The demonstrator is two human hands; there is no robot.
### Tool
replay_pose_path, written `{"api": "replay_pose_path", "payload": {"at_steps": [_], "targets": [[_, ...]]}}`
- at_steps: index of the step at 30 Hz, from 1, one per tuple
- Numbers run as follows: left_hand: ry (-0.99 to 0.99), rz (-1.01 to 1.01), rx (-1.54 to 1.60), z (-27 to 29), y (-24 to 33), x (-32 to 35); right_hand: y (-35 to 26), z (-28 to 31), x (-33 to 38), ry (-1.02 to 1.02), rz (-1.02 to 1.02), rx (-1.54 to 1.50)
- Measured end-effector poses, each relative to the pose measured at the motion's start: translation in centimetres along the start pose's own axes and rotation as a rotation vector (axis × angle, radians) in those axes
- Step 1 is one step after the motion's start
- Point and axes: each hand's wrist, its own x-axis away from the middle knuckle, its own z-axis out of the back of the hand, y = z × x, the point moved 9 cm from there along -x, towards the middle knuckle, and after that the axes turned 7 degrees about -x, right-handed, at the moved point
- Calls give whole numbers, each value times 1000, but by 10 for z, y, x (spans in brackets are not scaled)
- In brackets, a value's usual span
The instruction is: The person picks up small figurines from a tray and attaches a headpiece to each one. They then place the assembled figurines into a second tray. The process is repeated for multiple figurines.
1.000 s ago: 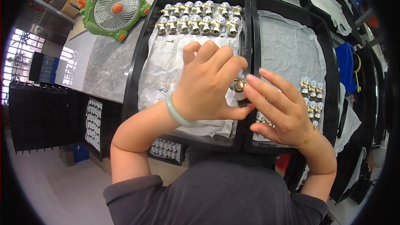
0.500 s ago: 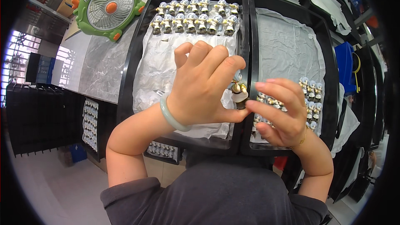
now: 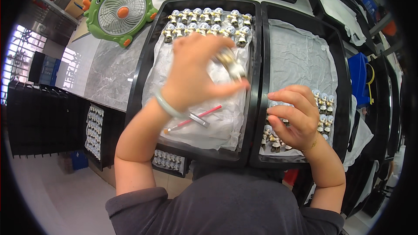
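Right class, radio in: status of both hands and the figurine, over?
Left hand grip shut on small gold-and-white figurine, blurred, over left black tray. Right hand among right-tray figurines; grip unclear. Red paintbrush beneath.

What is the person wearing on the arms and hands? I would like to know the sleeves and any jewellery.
The sleeves are dark grey and pushed up above the elbows, so both forearms are bare. The left hand has a pale green bangle on its wrist. The right hand has a thin gold chain bracelet. No gloves.
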Motion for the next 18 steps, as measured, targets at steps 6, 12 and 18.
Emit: {"api": "replay_pose_path", "payload": {"at_steps": [6, 12, 18], "targets": [[86, 410, -86, 26, -168, 15, 1, -30, 7, -217, -40, -123], [-500, 474, -407, -27, -199, 43, -12, -67, 29, -425, -8, -214], [-666, 530, -664, -38, -201, 57, -17, -72, 32, -468, 19, -228]]}}
